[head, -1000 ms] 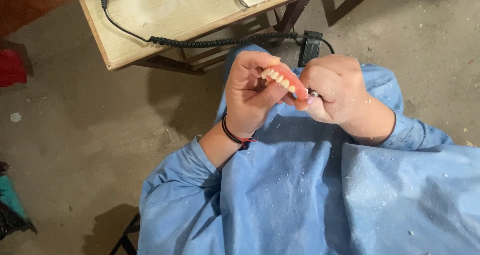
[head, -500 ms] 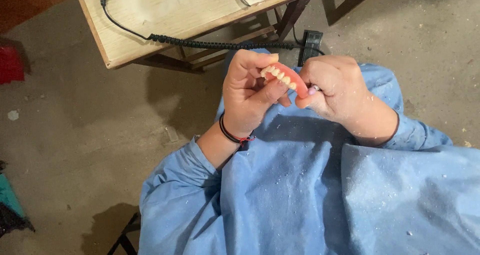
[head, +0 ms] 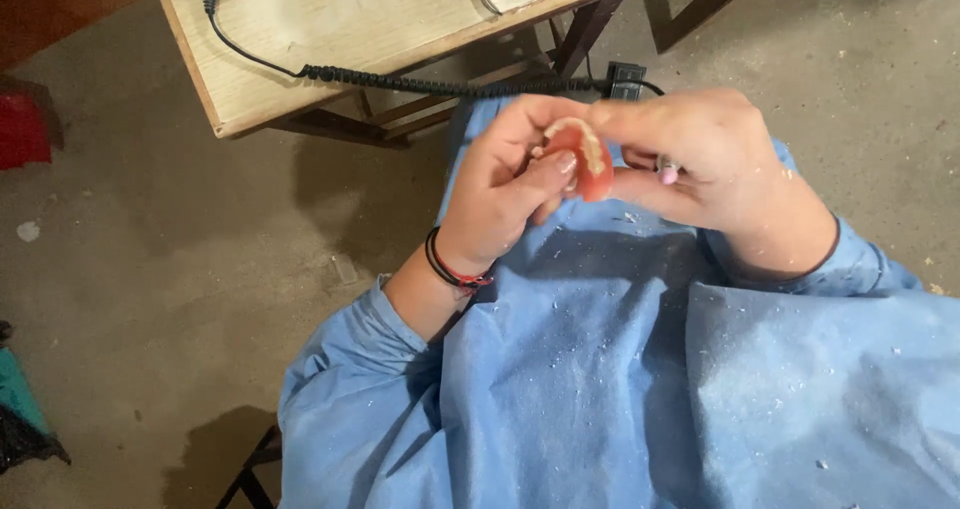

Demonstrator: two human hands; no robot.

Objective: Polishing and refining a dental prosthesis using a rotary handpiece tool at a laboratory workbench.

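The left hand (head: 505, 184) is pinching a pink denture (head: 583, 156) between thumb and fingers, with the thumb pressing against the near side of the pink base so that the pale row of teeth is facing up and toward the camera, where it can be inspected. The denture is sitting between the two hands, above the lap and just in front of the table edge. The right hand (head: 715, 164) is closing around a slim handpiece, of which only a small pale pink tip (head: 667, 175) is showing below the fingers; its forefinger is reaching across to steady the far side of the denture, apparently so that the tool has a firm rest close to the work. A black coiled cable (head: 440, 84) is running from the wooden table (head: 330, 39) toward the right hand, probably feeding the handpiece. Both forearms are resting low over a blue gown (head: 620, 369), which is catching pale flecks of debris. A black and red wristband (head: 452, 267) is circling the left wrist. The concrete floor (head: 170, 269) is lying beneath.
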